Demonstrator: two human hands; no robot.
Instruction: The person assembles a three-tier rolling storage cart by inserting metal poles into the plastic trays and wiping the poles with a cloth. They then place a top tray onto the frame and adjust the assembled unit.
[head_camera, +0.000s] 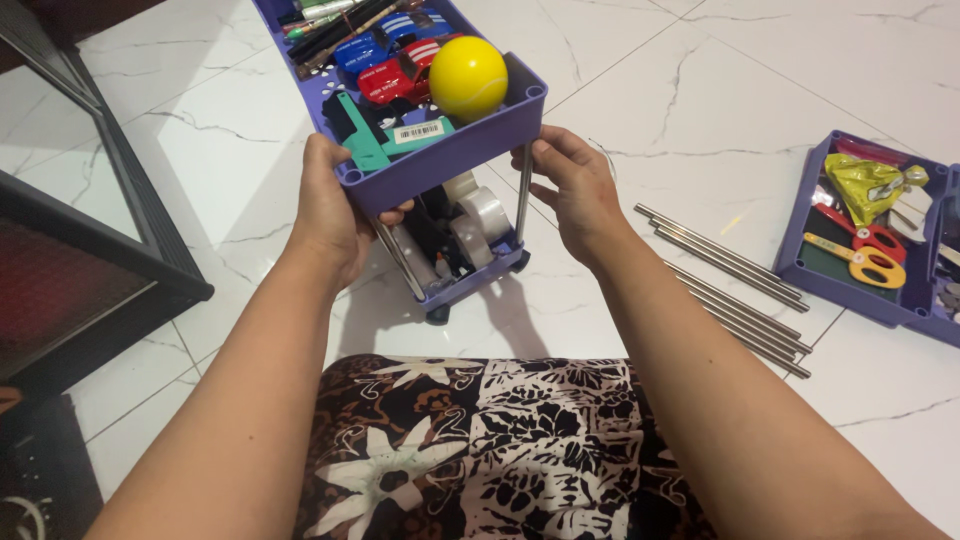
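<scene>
Patterned cloth (500, 450) covers the lap nearest the camera. Beyond it, left hand (335, 205) and right hand (575, 190) each clasp the purple upper tray (450, 155), seated on rods above the lower tray (480, 275). Spare rods (730, 290) and another tray (800, 255) lie unfitted on the floor (700, 90).

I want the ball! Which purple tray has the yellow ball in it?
The upper purple tray held by both hands holds the yellow ball; the lower tray holds tape rolls, the tray on the floor scissors.

Scene evenly and brightly lit. Soft glare is noted on the glossy floor (700, 90) (near the metal rods (730, 290)). Faint shadows are cast beneath the purple tray rack (450, 160). Focus sharp; slight edge distortion.
</scene>
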